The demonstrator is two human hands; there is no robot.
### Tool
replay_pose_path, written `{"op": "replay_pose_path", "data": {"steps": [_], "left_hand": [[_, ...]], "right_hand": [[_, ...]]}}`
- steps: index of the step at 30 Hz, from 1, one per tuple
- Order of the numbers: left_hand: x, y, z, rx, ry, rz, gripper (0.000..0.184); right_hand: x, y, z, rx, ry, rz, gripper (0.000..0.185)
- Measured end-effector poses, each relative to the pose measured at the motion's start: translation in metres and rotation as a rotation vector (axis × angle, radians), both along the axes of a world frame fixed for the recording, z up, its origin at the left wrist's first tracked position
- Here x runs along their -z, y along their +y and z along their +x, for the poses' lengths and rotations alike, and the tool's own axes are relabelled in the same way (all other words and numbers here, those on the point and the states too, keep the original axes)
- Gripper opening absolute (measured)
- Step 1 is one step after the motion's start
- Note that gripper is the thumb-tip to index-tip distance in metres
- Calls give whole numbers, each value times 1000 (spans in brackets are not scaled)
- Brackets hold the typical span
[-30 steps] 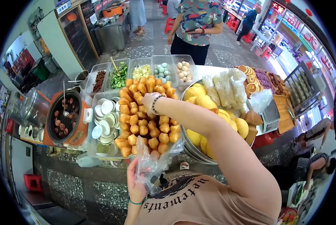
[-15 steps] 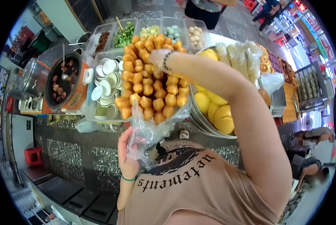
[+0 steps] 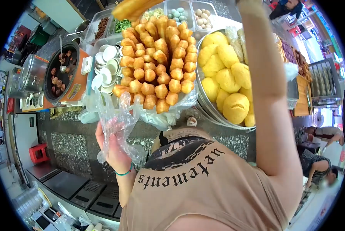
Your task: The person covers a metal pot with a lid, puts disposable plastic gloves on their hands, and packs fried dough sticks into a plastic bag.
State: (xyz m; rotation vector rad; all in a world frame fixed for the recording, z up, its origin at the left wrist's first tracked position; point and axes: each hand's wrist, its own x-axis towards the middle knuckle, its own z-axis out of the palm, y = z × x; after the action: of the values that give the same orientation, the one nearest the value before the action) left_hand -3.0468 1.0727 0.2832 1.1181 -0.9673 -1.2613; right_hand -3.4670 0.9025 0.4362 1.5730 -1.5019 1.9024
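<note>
My left hand (image 3: 118, 154) is closed on a crumpled clear plastic bag (image 3: 116, 119), below the near edge of the stacked fried dough sticks (image 3: 149, 75). My right forearm (image 3: 266, 65) reaches up over the right side to the top edge. My right hand is beyond the frame, so its fingers are hidden. One long dough stick (image 3: 136, 8) is raised at the top, above the stack and in front of the food boxes. What holds its far end is out of sight.
Left of the stack are white lids (image 3: 110, 52) and an orange cooker (image 3: 74, 73) with round dark items. Yellow buns (image 3: 226, 79) fill a round metal tray to the right. Egg boxes (image 3: 178, 14) stand behind. People are at the far right and upper right.
My right hand has left the stack and gone up out of view; a dough stick is now raised. My left hand has moved left with the bag, which is more spread. The view has shifted.
</note>
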Motion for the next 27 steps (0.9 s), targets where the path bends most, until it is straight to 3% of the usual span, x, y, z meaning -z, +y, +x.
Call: {"op": "replay_pose_path", "data": {"steps": [2,3,4,7,8,10,11,13,14,16,17,18,21,22,24,25,27], "left_hand": [[8,-2,2,23,32,-13,47],[11,-2,1,53,61,-15,47],[10,-4,-2,42,67,-21,47],[14,-12,-9,95,59,23,47],[15,-15,-11,93,50,24,47],[15,-21,-23,267,315,34,43],[15,-23,-29,321,252,51,45],[8,-30,-48,521,283,25,44],[3,-31,-57,689,308,3,44],[3,-33,-79,831,302,48,38],[5,-34,-89,914,129,-127,36],[7,-32,-96,981,-48,-309,33],[8,-11,-108,978,-164,-103,28],[7,-3,-113,967,-219,-5,27],[13,11,-127,945,-274,89,26],[23,18,-135,796,-115,167,25],[27,26,-155,596,62,191,23]], "right_hand": [[65,13,3,-108,-285,-104,15],[88,41,26,125,-153,161,25],[111,61,62,247,-337,230,26],[205,105,72,-103,174,328,24],[202,124,82,-106,165,329,24],[181,156,95,170,522,613,32],[168,163,97,193,514,617,32],[142,178,102,-112,80,611,43],[135,185,106,-84,66,626,43],[127,197,117,-890,-915,780,51],[128,205,120,-857,-803,918,52],[123,210,117,-942,-737,1002,39],[129,235,91,-599,-663,982,20],[132,242,79,-605,-667,986,20],[139,253,56,-364,-808,552,23],[139,264,50,-373,-805,554,23],[136,288,44,9,-529,374,41]]}}
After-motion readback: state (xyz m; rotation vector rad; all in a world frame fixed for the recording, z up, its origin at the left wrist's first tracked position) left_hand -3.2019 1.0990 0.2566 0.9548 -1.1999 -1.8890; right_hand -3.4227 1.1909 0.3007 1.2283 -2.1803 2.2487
